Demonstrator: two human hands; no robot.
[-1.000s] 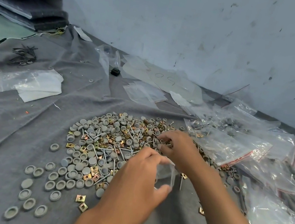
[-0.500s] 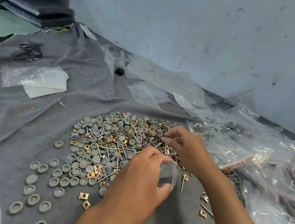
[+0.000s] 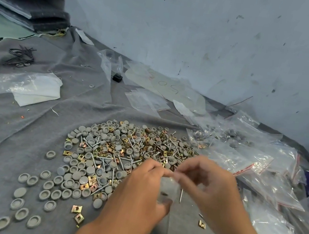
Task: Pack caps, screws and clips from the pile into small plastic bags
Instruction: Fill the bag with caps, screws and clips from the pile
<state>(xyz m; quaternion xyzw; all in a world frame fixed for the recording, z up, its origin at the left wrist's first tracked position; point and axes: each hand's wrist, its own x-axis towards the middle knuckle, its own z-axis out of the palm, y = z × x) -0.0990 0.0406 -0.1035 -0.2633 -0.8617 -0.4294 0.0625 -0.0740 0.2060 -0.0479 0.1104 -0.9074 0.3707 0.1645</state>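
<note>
The right hand [image 3: 207,186], earlier out over the heap of grey round caps, screws and brass clips [image 3: 122,152] on the grey cloth surface [image 3: 24,125], now meets the left hand [image 3: 142,193]; both pinch the small clear plastic bag [image 3: 168,189], near-right of the heap.

We see the right hand [image 3: 207,186] motion-blurred. The small bag [image 3: 167,189] at six o'clock is blurred, its contents unreadable to us.

A heap of round grey plastic caps [image 3: 86,169], slim silver screws [image 3: 99,157] and square brass-coloured metal clips [image 3: 76,209] spreads over the grey cloth, with loose caps trailing off to its left. A small clear plastic bag [image 3: 167,189] hangs upright just in front of it, pinched at the top, beside a mound of filled clear bags [image 3: 245,159] on the right.
</note>
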